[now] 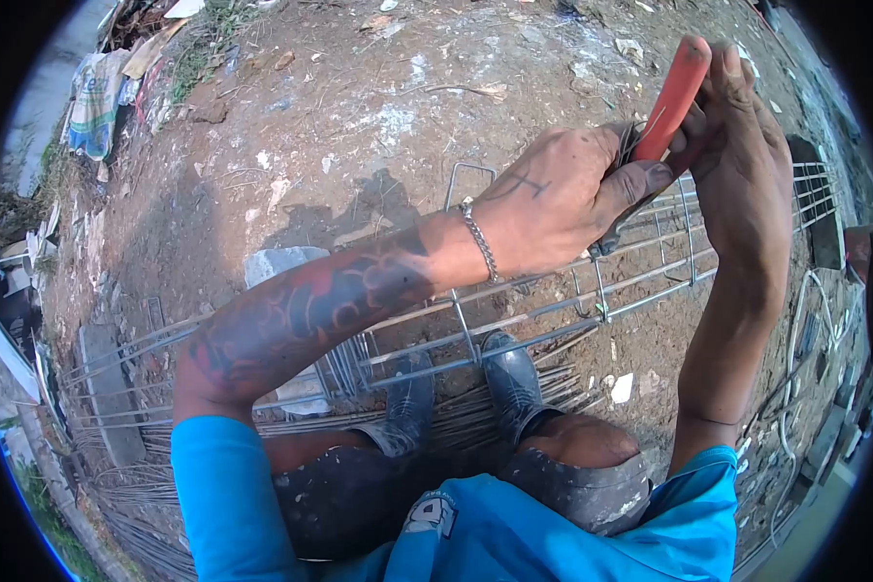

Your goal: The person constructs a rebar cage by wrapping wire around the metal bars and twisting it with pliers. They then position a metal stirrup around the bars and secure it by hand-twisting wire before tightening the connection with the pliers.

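A tool with red handles (671,102) is held up at the upper right, above a long cage of steel bars (543,318). My left hand (567,189), with a chain bracelet at the wrist, is closed around dark, thin pieces beside the tool's lower end. My right hand (742,145) has its fingers wrapped round the red handles from the right side. Both hands are close together, and the tool's head is mostly hidden behind the left fingers. Whether the dark pieces are wire or part of the tool is unclear.
Concrete blocks (112,388) prop the cage at the left. Thin loose bars (456,412) lie under it, around my boots (514,378). A printed sack (95,102) lies at the upper left, and a pale hose or cable (789,427) curls at the right.
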Tool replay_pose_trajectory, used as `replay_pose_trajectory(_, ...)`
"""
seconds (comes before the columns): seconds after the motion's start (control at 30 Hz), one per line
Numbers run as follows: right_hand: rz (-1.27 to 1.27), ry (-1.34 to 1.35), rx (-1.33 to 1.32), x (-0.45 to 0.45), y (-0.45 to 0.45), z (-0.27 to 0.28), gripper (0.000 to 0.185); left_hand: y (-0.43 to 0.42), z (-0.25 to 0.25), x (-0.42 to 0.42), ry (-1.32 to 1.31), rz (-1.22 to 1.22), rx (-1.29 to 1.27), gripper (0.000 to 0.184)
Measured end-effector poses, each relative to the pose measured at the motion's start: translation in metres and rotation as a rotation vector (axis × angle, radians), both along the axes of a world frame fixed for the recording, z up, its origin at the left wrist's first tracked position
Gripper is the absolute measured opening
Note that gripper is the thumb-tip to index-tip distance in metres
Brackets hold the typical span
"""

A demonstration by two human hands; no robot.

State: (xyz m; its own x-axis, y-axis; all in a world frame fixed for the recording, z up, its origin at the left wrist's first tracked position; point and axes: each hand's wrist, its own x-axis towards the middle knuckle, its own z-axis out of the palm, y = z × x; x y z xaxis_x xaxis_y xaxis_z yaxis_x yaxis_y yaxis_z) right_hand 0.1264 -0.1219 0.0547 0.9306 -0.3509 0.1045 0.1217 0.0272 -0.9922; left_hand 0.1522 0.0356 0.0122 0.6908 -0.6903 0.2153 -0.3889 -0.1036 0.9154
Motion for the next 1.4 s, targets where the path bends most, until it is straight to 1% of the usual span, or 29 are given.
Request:
replay_pose_trajectory(0.03, -0.159, -0.019, 0.059, -0.003, 0.019, 0.016, 0.038, -0.002, 0.000, 0.002, 0.047, -0.090, -0.006, 0.055)
replay_pose_trajectory(0.07, -0.173, -0.039, 0.053, -0.006, 0.007, 0.017, 0.038, -0.005, -0.004, 0.002, 0.028, -0.105, -0.012, 0.055)
replay_pose_trajectory(0.13, 0.031, 0.044, -0.145, -0.013, -0.021, 0.013, 0.044, -0.012, -0.017, -0.004, 0.314, -0.149, -0.254, 0.057)
replay_pose_trajectory(0.17, -0.035, 0.053, -0.016, -0.017, -0.019, 0.009, 0.037, -0.012, -0.024, -0.006, 0.399, -0.183, -0.244, 0.057)
replay_pose_trajectory(0.2, 0.064, 0.067, 0.117, -0.018, -0.035, -0.002, 0.037, -0.017, -0.035, -0.011, 0.561, -0.186, -0.283, 0.057)
replay_pose_trajectory(0.23, -0.035, 0.144, 0.222, -0.021, -0.034, -0.007, 0.037, -0.020, -0.048, -0.014, 0.699, -0.193, -0.308, 0.057)
replay_pose_trajectory(0.27, 0.067, 0.203, 0.326, -0.026, -0.047, -0.016, 0.036, -0.030, -0.068, -0.019, 0.719, -0.066, -0.369, 0.052)
replay_pose_trajectory(0.3, 0.026, 0.299, 0.378, -0.029, -0.048, -0.021, 0.037, -0.035, -0.061, -0.022, 0.920, -0.108, -0.489, 0.038)
replay_pose_trajectory(0.37, 0.126, 0.365, 0.509, -0.044, -0.072, -0.046, 0.040, -0.042, -0.073, -0.024, 1.033, 0.006, -0.576, 0.032)
replay_pose_trajectory(0.4, 0.109, 0.385, 0.518, -0.053, -0.078, -0.055, 0.040, -0.043, -0.079, -0.030, 1.108, 0.065, -0.633, 0.030)
replay_pose_trajectory(0.53, -0.210, 0.441, 0.560, -0.099, -0.107, -0.091, 0.042, -0.043, -0.109, -0.036, 1.125, 0.149, -0.735, 0.030)
replay_pose_trajectory(0.6, -0.271, 0.505, 0.565, -0.135, -0.132, -0.127, 0.042, -0.041, -0.121, -0.028, 1.152, 0.377, -0.885, 0.031)
replay_pose_trajectory(0.63, -0.292, 0.532, 0.540, -0.156, -0.144, -0.153, 0.042, -0.038, -0.130, -0.023, 1.161, 0.321, -1.000, 0.033)
replay_pose_trajectory(0.67, -0.328, 0.605, 0.488, -0.177, -0.151, -0.179, 0.041, -0.036, -0.125, -0.020, 1.156, 0.332, -1.005, 0.033)
replay_pose_trajectory(0.73, -0.361, 0.762, 0.382, -0.220, -0.155, -0.232, 0.041, -0.035, -0.111, -0.016, 1.282, 0.403, -1.111, 0.034)
replay_pose_trajectory(0.77, -0.342, 0.829, 0.346, -0.238, -0.155, -0.259, 0.043, -0.034, -0.112, -0.015, 1.277, 0.357, -1.140, 0.032)
replay_pose_trajectory(0.8, -0.267, 0.950, 0.207, -0.246, -0.144, -0.254, 0.041, -0.034, -0.112, -0.017, 1.283, 0.360, -1.135, 0.032)
replay_pose_trajectory(0.87, -0.302, 0.806, -0.846, -0.266, -0.135, -0.308, 0.042, -0.037, -0.112, -0.020, 1.266, 0.328, -1.205, 0.030)
replay_pose_trajectory(0.9, -0.351, 0.665, -0.978, -0.249, -0.113, -0.284, 0.046, -0.038, -0.111, -0.023, 1.274, 0.324, -1.193, 0.030)
replay_pose_trajectory(0.93, -0.401, 0.514, -1.111, -0.213, -0.080, -0.243, 0.052, -0.041, -0.110, -0.025, 1.292, 0.334, -1.205, 0.029)
replay_pose_trajectory(1.0, -0.171, 0.412, -0.392, -0.168, -0.029, -0.179, 0.054, -0.048, -0.109, -0.032, 1.318, 0.337, -1.219, 0.028)
replay_pose_trajectory(1.07, -0.104, 0.231, 0.046, -0.132, -0.002, -0.162, 0.051, -0.053, -0.111, -0.037, 1.290, 0.323, -1.221, 0.026)
replay_pose_trajectory(1.1, -0.090, 0.228, 0.048, -0.118, 0.003, -0.157, 0.051, -0.053, -0.113, -0.040, 1.278, 0.332, -1.228, 0.026)
replay_pose_trajectory(1.17, -0.182, 0.057, 0.487, -0.093, 0.011, -0.151, 0.041, -0.051, -0.116, -0.040, 1.229, 0.304, -1.183, 0.026)
replay_pose_trajectory(1.2, -0.161, 0.058, 0.492, -0.090, 0.011, -0.153, 0.041, -0.047, -0.116, -0.040, 1.212, 0.319, -1.191, 0.026)
replay_pose_trajectory(1.27, -0.067, 0.018, 0.682, -0.087, 0.004, -0.160, 0.031, -0.044, -0.118, -0.042, 1.119, 0.350, -1.058, 0.026)
replay_pose_trajectory(1.3, -0.078, -0.026, 0.651, -0.083, 0.005, -0.165, 0.024, -0.044, -0.120, -0.044, 1.092, 0.401, -1.034, 0.027)
replay_pose_trajectory(1.33, -0.076, -0.023, 0.649, -0.081, 0.003, -0.165, 0.024, -0.043, -0.122, -0.045, 1.093, 0.404, -1.037, 0.027)
replay_pose_trajectory(1.4, -0.151, -0.067, 0.489, -0.075, -0.001, -0.163, 0.021, -0.043, -0.126, -0.047, 1.027, 0.315, -0.974, 0.022)
